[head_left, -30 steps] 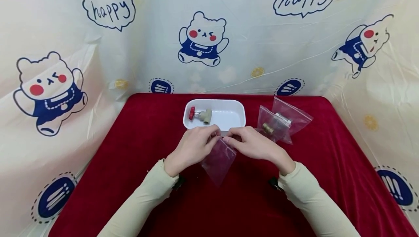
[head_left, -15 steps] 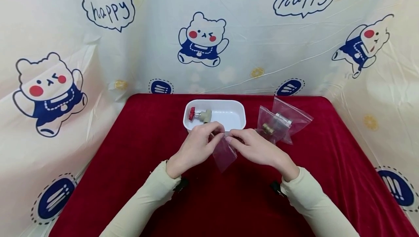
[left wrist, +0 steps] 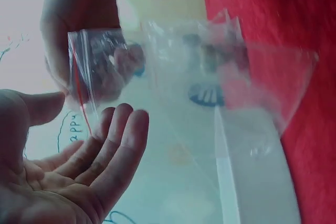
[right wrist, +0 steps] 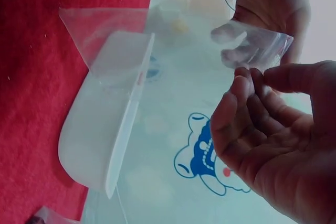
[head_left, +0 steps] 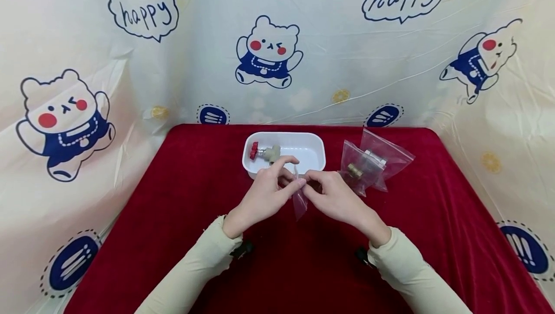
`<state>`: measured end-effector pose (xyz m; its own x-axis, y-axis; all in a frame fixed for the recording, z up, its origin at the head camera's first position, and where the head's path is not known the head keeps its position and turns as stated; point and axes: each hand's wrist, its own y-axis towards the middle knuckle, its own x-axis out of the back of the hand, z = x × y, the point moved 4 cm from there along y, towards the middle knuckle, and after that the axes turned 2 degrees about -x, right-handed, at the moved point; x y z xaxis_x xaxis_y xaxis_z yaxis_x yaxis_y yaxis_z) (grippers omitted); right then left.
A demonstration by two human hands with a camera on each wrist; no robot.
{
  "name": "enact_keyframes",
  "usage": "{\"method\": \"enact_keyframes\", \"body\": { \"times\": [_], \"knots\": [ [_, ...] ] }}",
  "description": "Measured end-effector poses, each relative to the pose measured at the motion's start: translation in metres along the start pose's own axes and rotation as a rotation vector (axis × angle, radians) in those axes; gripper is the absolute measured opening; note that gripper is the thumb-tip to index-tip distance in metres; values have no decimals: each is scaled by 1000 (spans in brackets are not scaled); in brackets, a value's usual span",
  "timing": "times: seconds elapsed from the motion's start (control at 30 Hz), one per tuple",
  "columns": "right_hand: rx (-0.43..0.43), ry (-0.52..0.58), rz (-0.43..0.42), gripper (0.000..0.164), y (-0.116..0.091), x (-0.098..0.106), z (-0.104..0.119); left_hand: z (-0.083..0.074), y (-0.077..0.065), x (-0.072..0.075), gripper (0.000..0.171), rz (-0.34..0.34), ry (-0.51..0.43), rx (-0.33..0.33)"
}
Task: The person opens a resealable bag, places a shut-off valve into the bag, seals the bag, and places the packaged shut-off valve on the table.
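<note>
A clear zip bag [head_left: 299,205] hangs between my two hands above the table; in the left wrist view the bag [left wrist: 163,87] shows a red line along its zip edge. My right hand [head_left: 336,196] pinches the zip edge between thumb and fingertips, as the right wrist view of that hand [right wrist: 273,140] shows. Fairly straight, the fingers of my left hand [head_left: 262,193] touch the bag's edge, with the thumb apart from them. Just beyond the hands, a valve with a red handle [head_left: 263,152] lies in a white tray [head_left: 318,146].
To the right of the tray lie two clear bags, the nearer [head_left: 344,157] holding a brass-coloured fitting [head_left: 354,171] and the farther [head_left: 399,152] a silvery one [head_left: 375,157]. Red cloth [head_left: 195,169] covers the table, and a printed curtain [head_left: 329,54] surrounds it.
The bag has risen slightly and turned more edge-on in the head view. My left index finger has lifted, and the left thumb has moved right toward my right hand.
</note>
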<state>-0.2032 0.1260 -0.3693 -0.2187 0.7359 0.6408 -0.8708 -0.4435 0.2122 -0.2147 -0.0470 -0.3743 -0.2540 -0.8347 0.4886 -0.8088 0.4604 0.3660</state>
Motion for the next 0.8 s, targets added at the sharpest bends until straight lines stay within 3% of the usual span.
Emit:
{"method": "enact_keyframes", "body": {
  "times": [0.17,0.47,0.7,0.8],
  "knots": [
    [-32,66,-34,13,-2,-3,-2,4,-1,-1,33,3,-153,108],
    [-97,126,-25,10,-4,-4,-4,2,-1,-2,40,21,-156,105],
    [-109,115,1,11,-3,-3,-1,1,-2,-4,71,30,-229,148],
    [-114,120,2,13,-5,-4,-2,0,-3,-5,49,62,-169,156]
  ]
}}
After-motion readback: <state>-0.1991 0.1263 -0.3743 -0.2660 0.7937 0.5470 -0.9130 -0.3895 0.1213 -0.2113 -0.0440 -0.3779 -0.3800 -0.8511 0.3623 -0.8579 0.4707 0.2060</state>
